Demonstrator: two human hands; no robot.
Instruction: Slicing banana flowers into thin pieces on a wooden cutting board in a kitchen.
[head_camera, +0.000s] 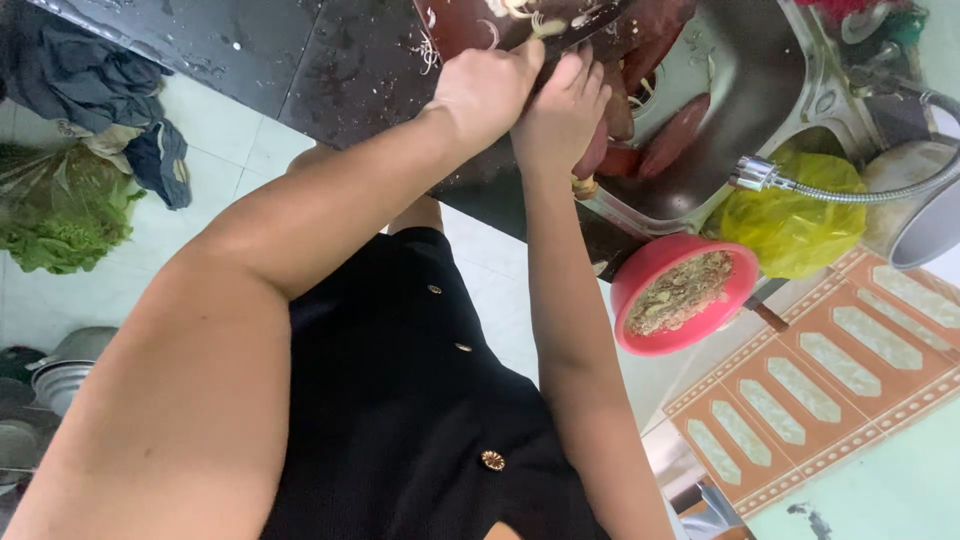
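My left hand (485, 90) is closed in a fist around a dark knife-like tool (575, 25) over a dark reddish-brown cutting board (460, 25) scattered with pale shreds. My right hand (562, 112) is pressed against the left one at the edge of the steel sink (740, 70), fingers together and stretched out. Whether it holds anything is hidden. Reddish long roots (675, 135) lie in the sink just beyond both hands. The wet black counter (330, 70) runs to the left.
A red bowl (640, 270) of minced brownish-green stuff sits by the sink, beside a yellow plastic bag (790, 225) and a flexible metal faucet hose (850, 192). On the floor are leafy greens (60, 215), dark cloth (95, 75) and metal bowls (65, 375).
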